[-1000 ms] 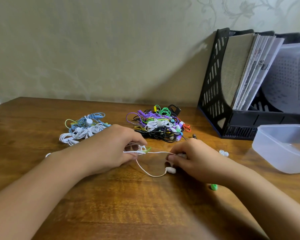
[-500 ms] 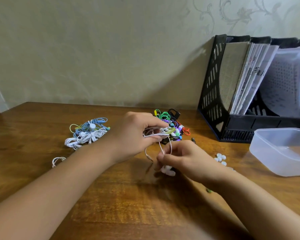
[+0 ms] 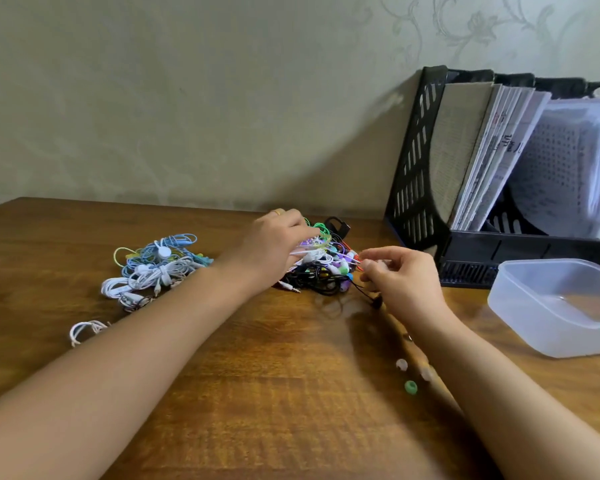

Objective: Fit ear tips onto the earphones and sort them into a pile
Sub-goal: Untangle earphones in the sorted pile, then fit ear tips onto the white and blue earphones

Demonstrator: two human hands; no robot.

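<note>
Left hand (image 3: pixel 278 244) lays white earphones (image 3: pixel 309 253) on the center-frame pile (image 3: pixel 326 268), right hand (image 3: pixel 400 282) loosely curled; cords may snag.

Brown wooden table (image 3: pixel 222 393) — black file rack (image 3: pixel 413 174) (green ear tip (image 3: pixel 410 387)).

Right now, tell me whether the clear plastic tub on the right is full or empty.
Empty: through the clear plastic tub only the wooden table shows, with nothing inside.
</note>
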